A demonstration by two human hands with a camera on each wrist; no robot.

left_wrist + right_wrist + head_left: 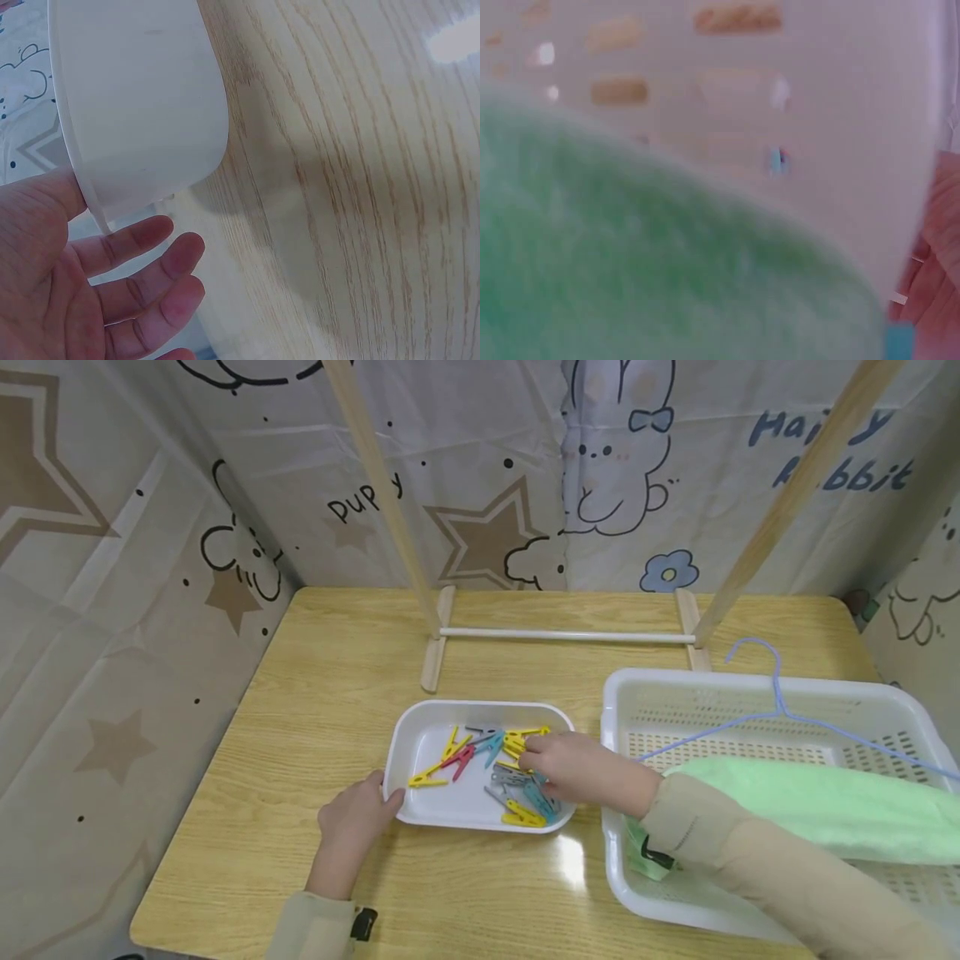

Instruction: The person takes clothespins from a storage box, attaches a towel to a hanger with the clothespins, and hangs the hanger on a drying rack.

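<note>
The left hand (356,814) pinches the rim of a smooth white plastic tub (442,806), and the right hand (573,767) is in among the skinny pegs (461,762) inside; I can't tell if its fingers hold one. A fuzzy green cloth (795,797) lies in the holey basket (617,885) beside it. Under them is a shiny, wood-striped table (315,718), by a crinkly starry wall (465,410).

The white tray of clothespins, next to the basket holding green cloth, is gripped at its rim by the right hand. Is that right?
Wrong hand: the head view shows the left hand gripping the rim of the white tray. The rest stands.
</note>
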